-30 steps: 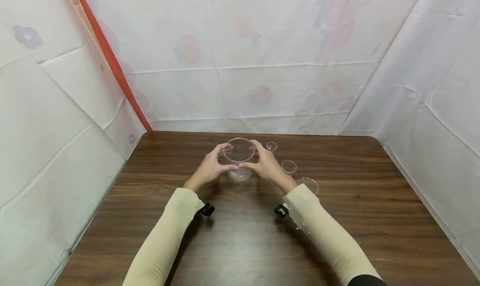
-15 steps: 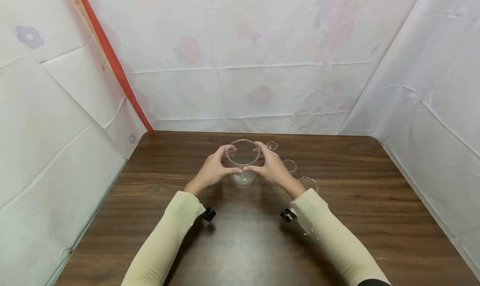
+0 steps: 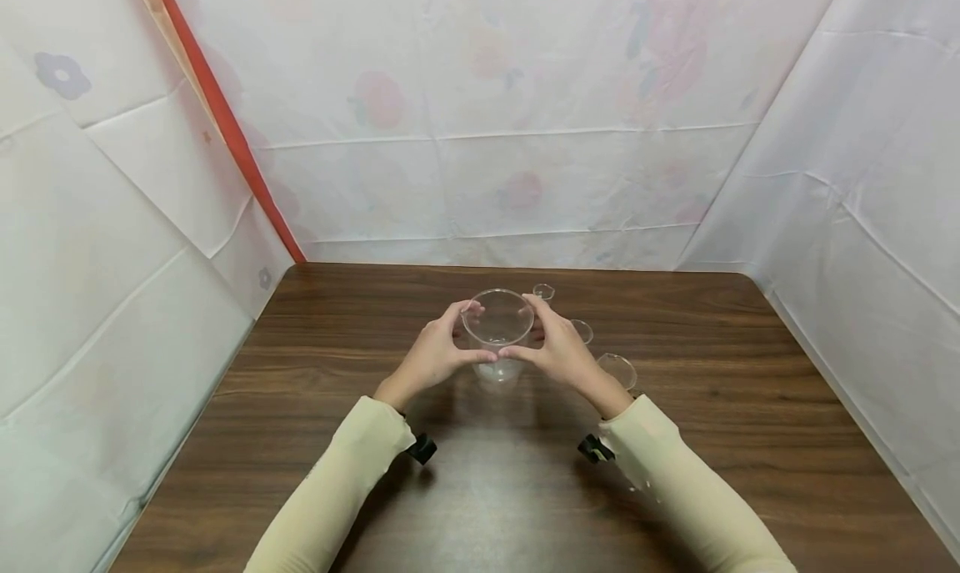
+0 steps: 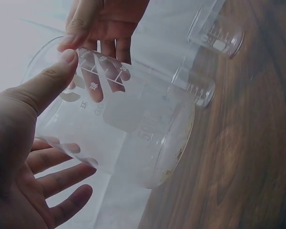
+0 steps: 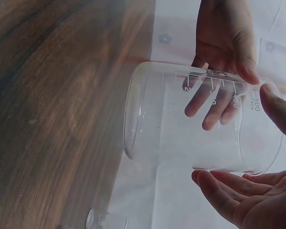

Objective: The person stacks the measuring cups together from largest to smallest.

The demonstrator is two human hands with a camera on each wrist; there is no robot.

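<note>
Both hands hold a large clear glass beaker [image 3: 498, 329] upright over the wooden table, its white volume marks showing in the wrist views. My left hand [image 3: 437, 354] curves round its left side. Opposite it, my right hand [image 3: 561, 349] grips the right side. The two thumbs nearly meet on the near wall, below the rim, while the fingers reach round the sides. In the left wrist view the beaker [image 4: 119, 114] bears white print and a pale label patch. Brownish specks mark its base edge.
Right of the beaker, three smaller glass beakers stand in a slanting row: a small one [image 3: 543, 292] at the back, a middle one [image 3: 582, 331] and a nearer one [image 3: 617, 371]. White patterned sheets [image 3: 480, 181] hang behind and beside the table [image 3: 337, 306].
Both hands have moved the large beaker a little to the right and toward the person, keeping their grip. The smaller beakers have stayed where they were.
</note>
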